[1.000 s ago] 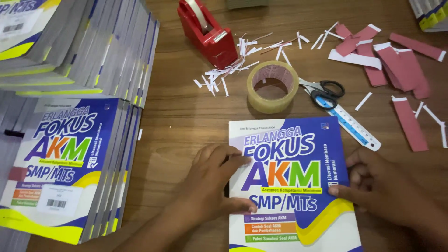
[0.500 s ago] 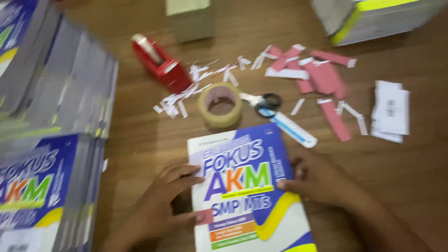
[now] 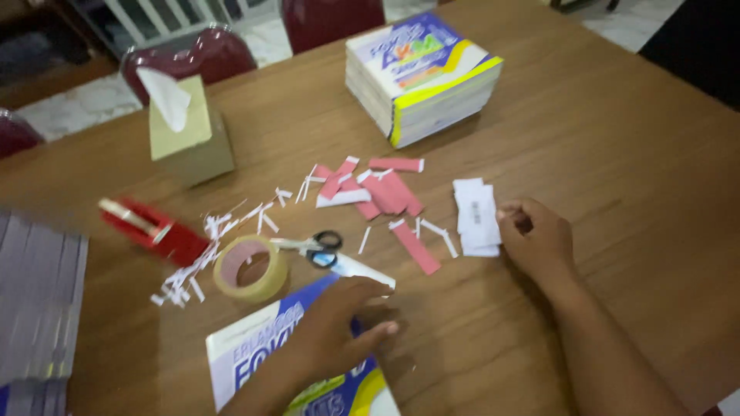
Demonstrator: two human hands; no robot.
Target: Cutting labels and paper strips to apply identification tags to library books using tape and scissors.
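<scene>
Head view: tape roll [image 3: 250, 269], scissors [image 3: 317, 246] and paper scraps [image 3: 385, 192] lie between both hands.

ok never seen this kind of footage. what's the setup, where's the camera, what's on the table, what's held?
No machine here: a person works bare-handed, filmed by one camera on their head, looking down at a wooden table. The left hand rests flat on a blue and white book. The right hand touches a small pile of white slips, fingers curled; whether it grips one is unclear. Also there: a tape roll, scissors, a red tape dispenser, red paper strips, a tissue box and a stack of books.
</scene>
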